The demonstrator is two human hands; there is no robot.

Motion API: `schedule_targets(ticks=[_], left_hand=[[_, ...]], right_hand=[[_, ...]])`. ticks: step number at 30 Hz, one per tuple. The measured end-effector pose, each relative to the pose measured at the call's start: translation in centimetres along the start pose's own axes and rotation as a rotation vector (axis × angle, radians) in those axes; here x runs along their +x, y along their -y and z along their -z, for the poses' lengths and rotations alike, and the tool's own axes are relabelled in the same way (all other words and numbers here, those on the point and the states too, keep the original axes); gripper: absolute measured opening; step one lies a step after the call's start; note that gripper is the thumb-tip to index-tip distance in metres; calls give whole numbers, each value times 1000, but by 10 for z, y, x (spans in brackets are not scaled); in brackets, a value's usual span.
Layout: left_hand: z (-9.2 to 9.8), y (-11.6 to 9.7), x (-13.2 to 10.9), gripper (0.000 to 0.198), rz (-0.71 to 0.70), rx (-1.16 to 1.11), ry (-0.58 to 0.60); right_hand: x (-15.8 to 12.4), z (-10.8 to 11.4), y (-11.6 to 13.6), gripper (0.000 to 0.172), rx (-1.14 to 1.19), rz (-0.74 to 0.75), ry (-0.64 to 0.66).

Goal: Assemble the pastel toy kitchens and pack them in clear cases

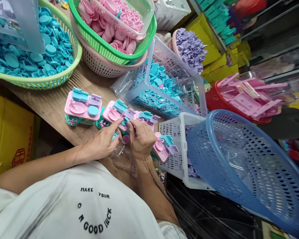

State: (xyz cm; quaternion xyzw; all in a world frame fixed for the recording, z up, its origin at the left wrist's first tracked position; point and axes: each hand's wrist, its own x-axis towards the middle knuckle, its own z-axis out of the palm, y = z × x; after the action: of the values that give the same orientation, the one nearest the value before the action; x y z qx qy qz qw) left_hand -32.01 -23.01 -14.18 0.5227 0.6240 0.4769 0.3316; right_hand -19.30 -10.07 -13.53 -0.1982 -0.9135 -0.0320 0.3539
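Several small toy kitchens with pink tops, teal bases and teal and purple parts stand in a row on the table. My left hand (102,141) is closed about the front of the second toy kitchen (112,114), its index finger laid along the pink top; a teal round part (115,135) shows between finger and thumb. My right hand (142,136) pinches a small teal piece (126,121) at that top's right side. Below the hands lie a small purple disc (125,139) and a clear plastic piece (122,156).
Another toy kitchen (83,108) stands left. Behind are a yellow-green basket (76,59) of teal parts, a green basket (114,58) of pink parts and a clear crate (144,86) of teal pieces. A white crate (171,124) and tilted blue basket (204,146) stand close at right.
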Motion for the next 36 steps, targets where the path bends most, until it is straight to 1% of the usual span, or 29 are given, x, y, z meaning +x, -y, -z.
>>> schedule_targets(ticks=[3,6,8,11,13,15,16,18,21,23,25,26,29,31,33,34,36], left_hand=[[-2,4,1,64,-9,4,-10],[-3,3,1,64,3,-7,-2],[-2,1,1,63,26,-10,1],[1,-4,-1,61,53,-18,10],[4,-6,-3,60,50,-10,-17],[7,-8,-5,58,47,-22,-96],[9,-10,-6,57,59,-69,-134],[12,-13,-6,52,142,-302,-152],[14,-21,-3,46,374,-788,-87],[14,-29,-3,41,502,-986,-83],[13,-37,-2,35,575,-1079,-118],[12,-41,-2,33,601,-1109,-141],[7,-48,0,27,670,-1172,-178],[4,-50,3,26,715,-1190,-165],[1,-52,7,27,740,-1202,-114],[-2,-53,9,26,744,-1199,-82],[-8,-56,13,21,729,-1152,-8]], right_hand=[[0,0,1,16,39,18,-5],[0,2,1,13,46,57,-7],[-1,6,1,14,43,68,34],[1,13,3,18,34,55,134],[2,16,7,19,12,39,181],[2,16,11,19,-7,21,195],[3,15,12,19,-6,8,189],[3,12,12,20,19,-30,169],[4,12,9,20,104,-106,177],[6,19,8,19,206,-134,174],[7,32,10,19,326,-131,156],[7,40,12,20,382,-112,168],[4,58,17,21,498,-30,295],[-1,65,18,20,544,-29,353],[-7,67,15,21,622,-127,348],[-10,67,12,23,684,-221,320],[-14,65,7,29,837,-482,191]])
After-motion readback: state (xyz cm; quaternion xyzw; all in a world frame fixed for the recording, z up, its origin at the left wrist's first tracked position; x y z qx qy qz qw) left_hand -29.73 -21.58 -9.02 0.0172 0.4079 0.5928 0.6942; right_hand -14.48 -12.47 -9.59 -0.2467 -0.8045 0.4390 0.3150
